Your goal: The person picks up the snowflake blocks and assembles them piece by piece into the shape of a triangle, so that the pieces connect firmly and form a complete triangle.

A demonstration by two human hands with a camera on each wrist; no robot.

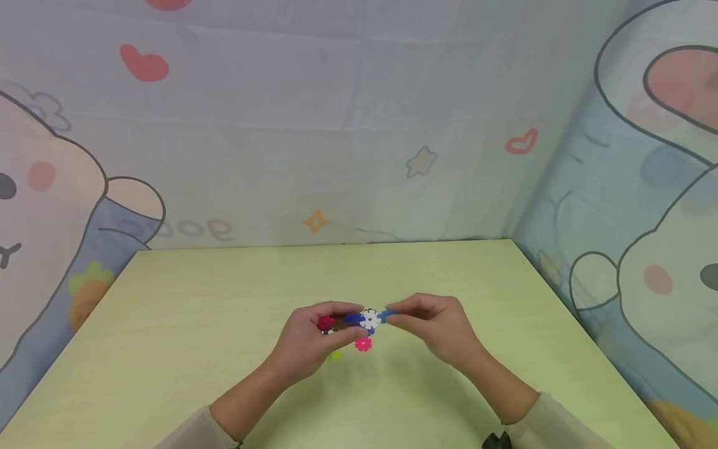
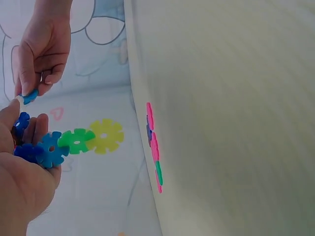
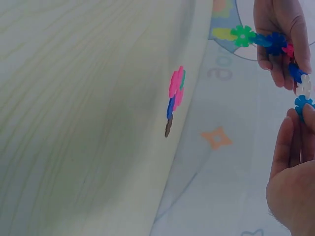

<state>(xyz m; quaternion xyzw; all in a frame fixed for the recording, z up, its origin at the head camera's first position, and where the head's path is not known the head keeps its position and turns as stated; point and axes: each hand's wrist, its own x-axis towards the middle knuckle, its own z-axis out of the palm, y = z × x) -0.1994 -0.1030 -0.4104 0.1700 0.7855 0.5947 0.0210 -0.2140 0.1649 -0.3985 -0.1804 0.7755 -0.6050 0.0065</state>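
Observation:
My left hand holds a chain of interlocking plastic snowflake discs, its thumb and fingers around the white disc at one end. Red and dark blue discs show within that grip. Past the palm, in the left wrist view, the chain runs on through a blue disc and a green disc to a yellow disc. Between thumb and fingertips, my right hand pinches a light blue disc, right at the white disc's edge. Its far part is hidden by the fingers.
Below the hands, a loose group of discs lies on the pale yellow table, among them a pink disc, a green one and a brown one. A cartoon-printed cloth stands behind the table and along its sides.

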